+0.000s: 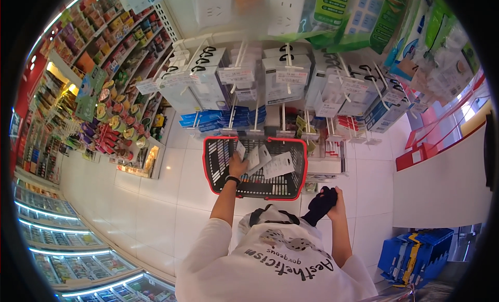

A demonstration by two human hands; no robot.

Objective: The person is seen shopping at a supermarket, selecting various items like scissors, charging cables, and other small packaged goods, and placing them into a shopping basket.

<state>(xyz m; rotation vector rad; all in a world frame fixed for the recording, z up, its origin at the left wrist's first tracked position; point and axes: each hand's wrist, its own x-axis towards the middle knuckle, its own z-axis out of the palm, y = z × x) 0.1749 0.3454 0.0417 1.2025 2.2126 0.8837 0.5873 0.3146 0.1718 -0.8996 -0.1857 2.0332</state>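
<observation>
A black shopping basket with a red rim (305,165) is before me. My left hand (237,166), with a dark band at the wrist, reaches into it and grips a small white package (241,149). Beside that hand lie other flat white hang-hole packages (279,165), some overlapping. To the right of the basket, my right hand (338,203) is closed around a dark navy cloth-like item (323,204). Its exact kind is unclear, and my fingers are partly hidden behind it.
White boxed goods (286,78) hang on metal hooks beyond the basket, with blue packets (241,118) lower down. Snack shelves (117,40) and lit chilled cases (66,251) line the left. A white counter (436,177) and blue folded crates (415,257) stand right, over pale floor tiles (156,212).
</observation>
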